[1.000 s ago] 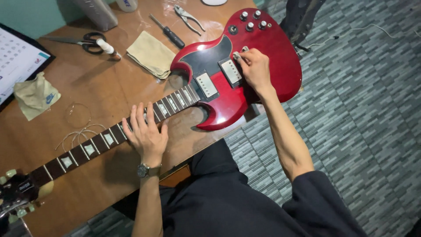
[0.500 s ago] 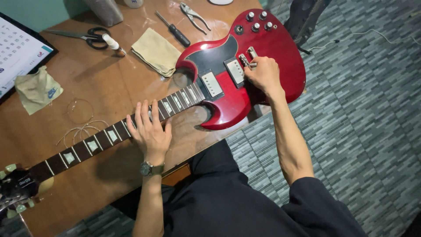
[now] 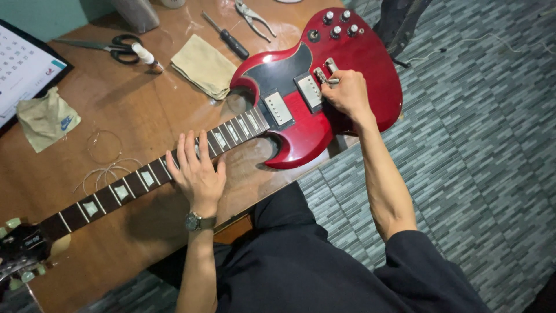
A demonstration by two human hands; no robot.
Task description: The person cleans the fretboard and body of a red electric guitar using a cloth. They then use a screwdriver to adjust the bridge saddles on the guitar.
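Observation:
A red electric guitar [image 3: 370, 64] lies flat across a wooden table [image 3: 133, 110], body at the right, headstock [image 3: 23, 246] at the lower left. My left hand [image 3: 197, 171], with a wristwatch, rests palm down on the neck [image 3: 127, 188], fingers spread over the frets. My right hand [image 3: 346, 93] is curled at the metal bridge [image 3: 324, 72], fingertips pinching something small there; what it pinches is hidden. The guitar appears to have no strings on the neck.
On the table lie black-handled scissors [image 3: 113, 47], a screwdriver [image 3: 229, 37], pliers [image 3: 252, 13], a folded tan cloth [image 3: 202, 66], another cloth [image 3: 46, 119], coiled old strings [image 3: 104, 159] and a calendar [image 3: 23, 69]. Grey tiled floor [image 3: 480, 145] is at the right.
The view has shifted slightly. My right hand stays at the bridge, its fingers curled tighter. My left hand stays on the neck.

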